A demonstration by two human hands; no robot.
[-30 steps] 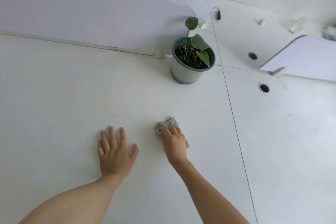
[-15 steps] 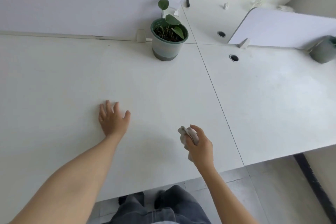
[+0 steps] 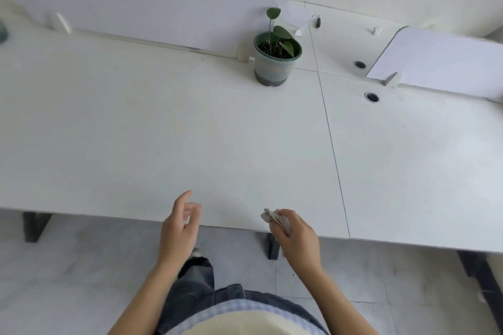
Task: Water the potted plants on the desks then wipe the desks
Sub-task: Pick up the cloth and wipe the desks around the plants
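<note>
View from above onto a wide white desk point(image 3: 163, 130) in a pale room with a grey tiled floor point(image 3: 68, 266). A thin seam point(image 3: 330, 130) separates it from a second white desk point(image 3: 422, 171) on the right. A long low white partition point(image 3: 136, 8) runs along the back, and a shorter one point(image 3: 441, 57) stands at the far right, with two round cable holes point(image 3: 371, 97) near it. Crumpled white paper point(image 3: 296, 15) lies behind the partition's end. A potted plant point(image 3: 277, 62), with round green leaves in a pale pot with a green rim, stands upright at the back of the desk. It is just beside the partition's end and near the seam, well apart from both hands. At the near edge, the right hand point(image 3: 296, 236) has its grip closed around a crumpled pale cloth point(image 3: 275, 219), which pokes out past the fingers. It is unclear whether the cloth touches the desk. The left hand point(image 3: 178, 228) hovers over the same edge, its grip loose and holding nothing. Dark trousers point(image 3: 196, 285) show below.
</note>
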